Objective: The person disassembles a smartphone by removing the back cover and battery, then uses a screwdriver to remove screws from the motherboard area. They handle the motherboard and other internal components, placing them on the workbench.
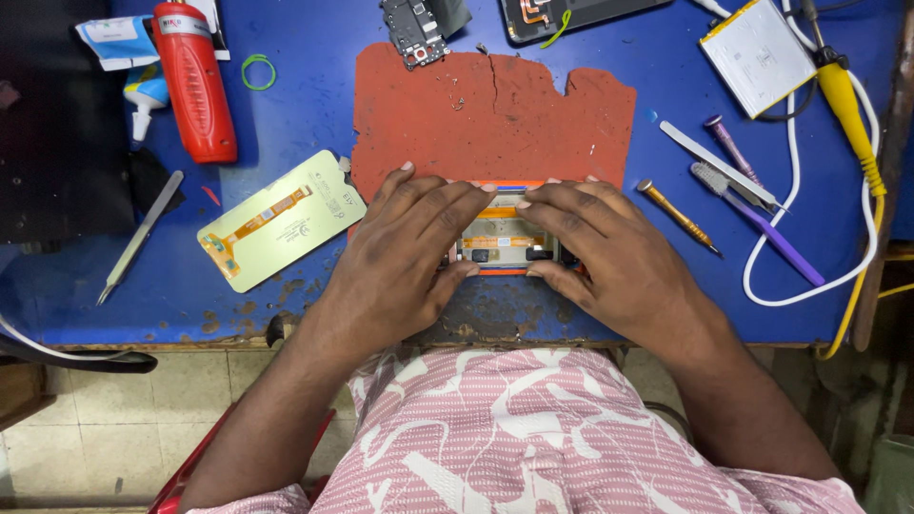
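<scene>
An opened phone body (503,240) with an orange rim lies on the near edge of a torn red mat (495,109). My left hand (405,249) covers its left end, fingers pressed along the top edge and thumb at the bottom. My right hand (602,246) grips the right end the same way. The fingertips of the two hands nearly meet over the middle. Between them the phone's inner parts show, with a yellow strip and dark connectors.
A pale yellow-green display panel (278,220) lies left of the mat, beside metal tweezers (141,235), a red bottle (194,80) and a small glue bottle (144,98). On the right are a screwdriver (678,215), a purple brush (758,217), a battery (759,55) and a yellow-handled soldering iron (847,103).
</scene>
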